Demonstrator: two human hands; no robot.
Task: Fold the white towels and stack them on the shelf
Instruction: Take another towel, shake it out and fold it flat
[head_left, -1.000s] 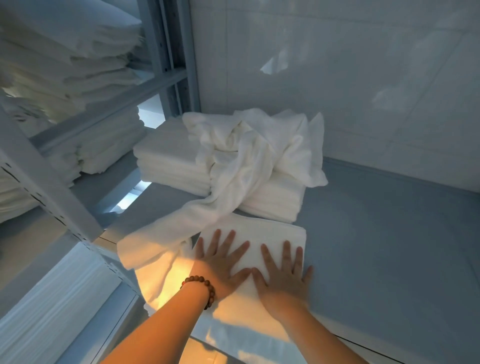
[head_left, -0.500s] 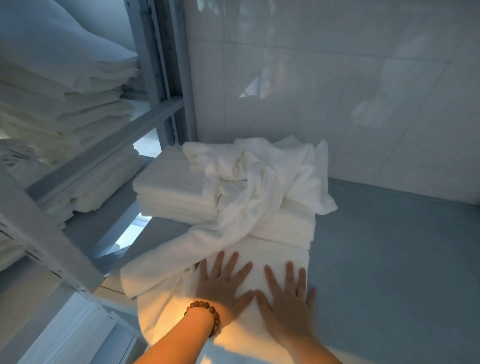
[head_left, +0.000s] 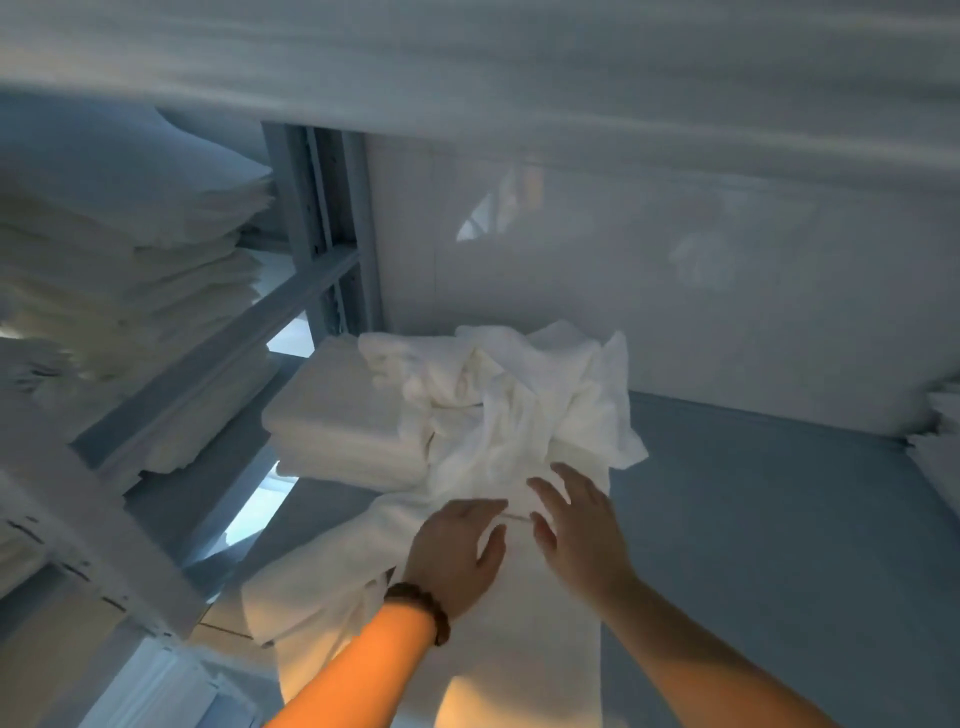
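On your far left, finished stacks (head_left: 130, 291) are sitting in the next bay, behind the grey upright (head_left: 322, 228). Nearer in, a squared pile (head_left: 337, 415) of folded towels is resting on the shelf (head_left: 753, 519), and a loose towel (head_left: 519, 395) is lying crumpled over its right half, one tail trailing down toward you.

The towel (head_left: 524, 623) you are working on is lying flat on the shelf, just in front of that pile, its far edge touching it or nearly so.

Your left hand (head_left: 457, 551), with the bead bracelet (head_left: 421, 608) at the wrist, is resting palm down on the towel, its grip spread and holding nothing. Your right hand (head_left: 576, 525) is beside it, fingers splayed and pinching nothing; whether it is touching the cloth or hovering just above is hard to tell through the blur.

You seem to be seating the folded towel at the stack. To do it well, be pressing with flat palms, not fingertips, so the layers are sliding as one. Be keeping both hands level so the far edge is meeting the pile square. Watch the trailing tail on the left: it is lying against your towel and could drag or bunch under it, so be lifting it clear before pushing further.
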